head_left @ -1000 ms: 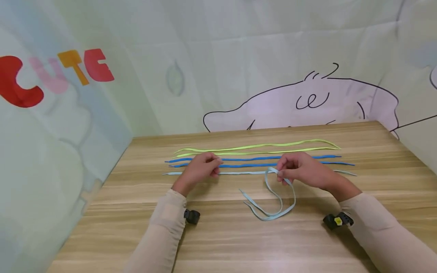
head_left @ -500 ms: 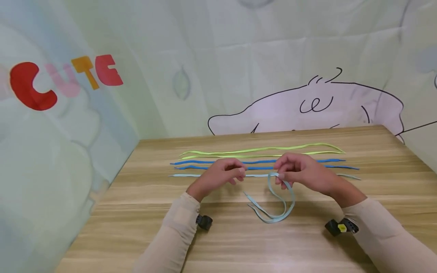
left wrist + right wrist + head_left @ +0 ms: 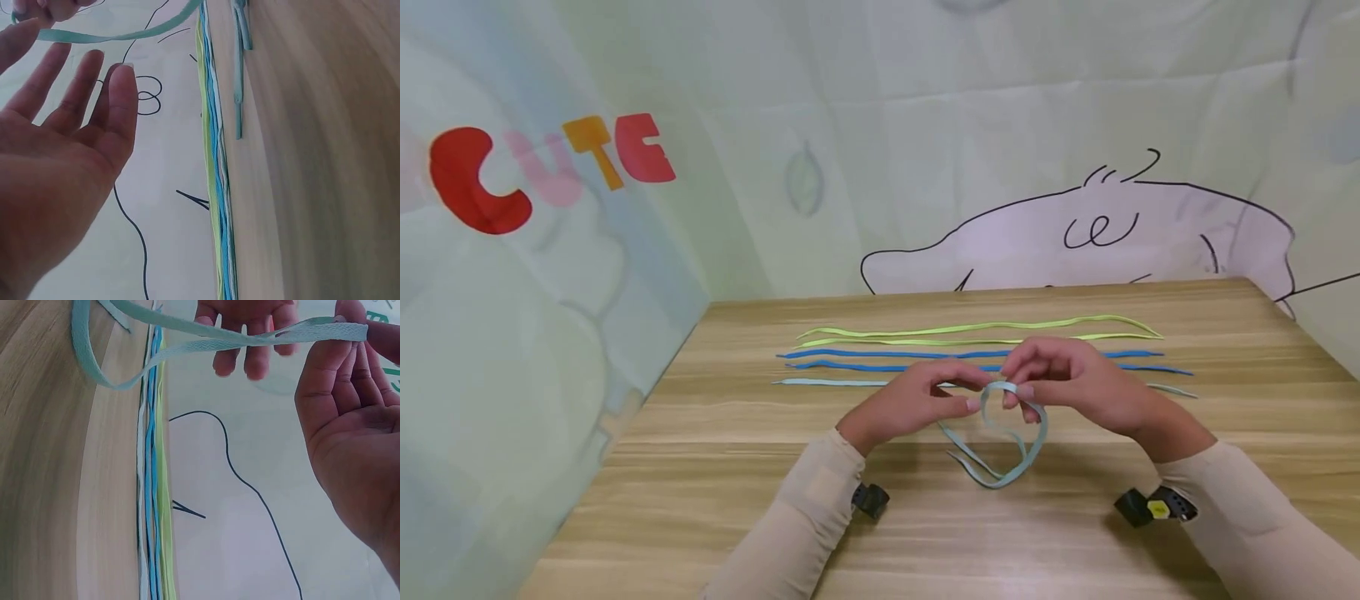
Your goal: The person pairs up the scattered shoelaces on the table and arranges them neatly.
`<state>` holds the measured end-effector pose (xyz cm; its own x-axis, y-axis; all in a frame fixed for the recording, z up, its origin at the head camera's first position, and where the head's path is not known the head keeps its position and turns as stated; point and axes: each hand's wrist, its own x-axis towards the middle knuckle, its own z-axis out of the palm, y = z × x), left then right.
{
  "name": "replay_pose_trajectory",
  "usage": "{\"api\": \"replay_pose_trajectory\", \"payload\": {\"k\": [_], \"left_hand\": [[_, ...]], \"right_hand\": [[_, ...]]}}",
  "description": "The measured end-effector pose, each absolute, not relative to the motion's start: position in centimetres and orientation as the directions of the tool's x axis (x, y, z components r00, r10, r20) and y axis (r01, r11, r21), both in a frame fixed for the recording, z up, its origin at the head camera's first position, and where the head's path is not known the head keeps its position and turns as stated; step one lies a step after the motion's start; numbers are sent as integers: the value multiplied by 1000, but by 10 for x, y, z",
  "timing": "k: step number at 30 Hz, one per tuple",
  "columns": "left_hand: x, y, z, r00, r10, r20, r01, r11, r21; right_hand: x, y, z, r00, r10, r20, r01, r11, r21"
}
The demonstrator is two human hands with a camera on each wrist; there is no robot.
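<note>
A pale blue shoelace [image 3: 1040, 436] is pinched between the thumb and fingers of my right hand [image 3: 1086, 387]. From that grip it hangs in a loop, and its two loose ends trail toward the left near the tabletop. My left hand [image 3: 917, 400] is at the loop's left side, its thumb and index finger apart on either side of the lace [image 3: 112, 36]. In the left wrist view its fingers are spread and slightly bent. Behind the hands, another pale blue shoelace [image 3: 831, 382] lies stretched across the table, partly hidden by both hands.
Beyond the pale lace lie two blue strands [image 3: 865, 356] and a yellow-green lace [image 3: 910, 342], roughly parallel across the wooden table [image 3: 940, 550]. A printed curtain [image 3: 760, 167] hangs behind the table's back edge and along its left side.
My left hand has moved right, up to the loop beside my right hand, and its thumb and index finger have spread apart. My right hand keeps its pinch on the shoelace.
</note>
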<state>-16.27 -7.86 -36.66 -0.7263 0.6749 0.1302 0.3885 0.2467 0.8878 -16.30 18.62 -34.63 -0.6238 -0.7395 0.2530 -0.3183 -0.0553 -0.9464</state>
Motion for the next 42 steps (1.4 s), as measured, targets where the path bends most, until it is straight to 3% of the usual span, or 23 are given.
{"api": "replay_pose_trajectory", "payload": {"k": [11,16,27,42], "left_hand": [[-162,-78,-367,-673,730,123,368,186,911],[-161,-83,-366,-670,736,96,298,149,943],[-160,-90,-363,-693,718,70,215,113,970],[-165,-95,-359,-717,694,69,234,146,961]], "right_hand": [[-162,188,-347,-612,-735,292,-332,-97,-938],[-163,188,-348,-627,-714,311,-333,-115,-936],[-171,192,-354,-634,-689,351,-323,-175,-930],[-175,198,-352,-665,-657,354,-301,-197,-933]]}}
